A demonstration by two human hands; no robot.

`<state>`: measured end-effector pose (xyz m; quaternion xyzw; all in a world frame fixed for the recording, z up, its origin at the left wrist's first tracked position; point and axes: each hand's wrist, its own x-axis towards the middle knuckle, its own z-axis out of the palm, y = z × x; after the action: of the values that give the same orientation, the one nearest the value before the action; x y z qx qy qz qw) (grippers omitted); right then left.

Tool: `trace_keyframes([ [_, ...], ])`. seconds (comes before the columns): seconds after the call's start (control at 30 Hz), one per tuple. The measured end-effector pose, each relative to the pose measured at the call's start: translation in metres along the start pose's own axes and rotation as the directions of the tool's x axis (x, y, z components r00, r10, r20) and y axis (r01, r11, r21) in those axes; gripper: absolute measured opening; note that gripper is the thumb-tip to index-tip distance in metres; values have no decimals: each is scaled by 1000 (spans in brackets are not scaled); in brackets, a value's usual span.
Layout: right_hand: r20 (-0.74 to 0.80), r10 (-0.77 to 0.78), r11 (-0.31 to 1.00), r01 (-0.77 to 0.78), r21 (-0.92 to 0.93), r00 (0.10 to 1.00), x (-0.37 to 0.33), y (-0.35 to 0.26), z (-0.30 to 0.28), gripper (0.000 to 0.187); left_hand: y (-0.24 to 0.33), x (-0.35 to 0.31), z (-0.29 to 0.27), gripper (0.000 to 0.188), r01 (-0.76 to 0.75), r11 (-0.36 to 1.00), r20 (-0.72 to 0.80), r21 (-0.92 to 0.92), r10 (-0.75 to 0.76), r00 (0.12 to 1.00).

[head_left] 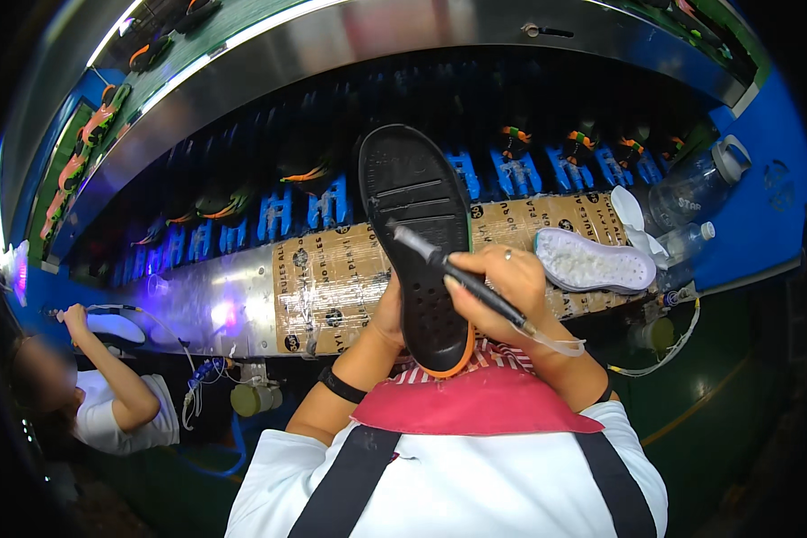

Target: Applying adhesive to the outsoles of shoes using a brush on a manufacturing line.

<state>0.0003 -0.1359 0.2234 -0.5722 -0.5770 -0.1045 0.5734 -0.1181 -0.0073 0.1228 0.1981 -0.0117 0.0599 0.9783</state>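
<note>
A black shoe sole (402, 166) with an orange heel edge stands upright in front of me, toe end pointing away. My left hand (388, 309) is closed around its left side, with some fingers hidden behind it. In my right hand (508, 280) is a dark-handled brush (439, 260) with pale bristles and a clear tube trailing from its rear end. The bristles lie over the sole's middle, at or just above the surface. To the right of my right hand rests a white sole (592, 260), its hollow filled with whitish, crumpled-looking material.
Printed cardboard under clear film (332, 269) covers the ledge. Clear bottles (690, 184) and a white spoon-shaped piece (630, 215) stand at right. Beyond runs a line of blue racks (516, 175) carrying dark shoe parts. A co-worker's arm (108, 368) reaches in at far left.
</note>
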Motion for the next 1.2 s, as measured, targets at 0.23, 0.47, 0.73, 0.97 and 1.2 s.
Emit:
trace_keyframes([
  [0.23, 209, -47, 992, 22, 121, 977, -7, -8, 8, 21, 8, 6, 4, 56, -60, 997, -198, 47, 69, 978],
  [0.47, 144, -16, 996, 4, 84, 990, -17, -2, 17, 22, 11, 10, -6, 64, -199, 976, -171, 93, 212, 962],
  [0.73, 124, 216, 962, -233, 142, 968, -22, 1, 12, 21, 20, 8, -10, 83, -187, 974, -135, 129, 204, 970],
  [0.97, 353, 255, 877, -369, 308, 900, -20, -5, 6, 21, 36, 5, -6, 85, -241, 964, -221, 116, 261, 940],
  [1.2, 429, 193, 878, -350, 326, 883, -34, 1, 18, 22, 53, 8, 1, 86, -275, 932, -110, 234, 307, 945],
])
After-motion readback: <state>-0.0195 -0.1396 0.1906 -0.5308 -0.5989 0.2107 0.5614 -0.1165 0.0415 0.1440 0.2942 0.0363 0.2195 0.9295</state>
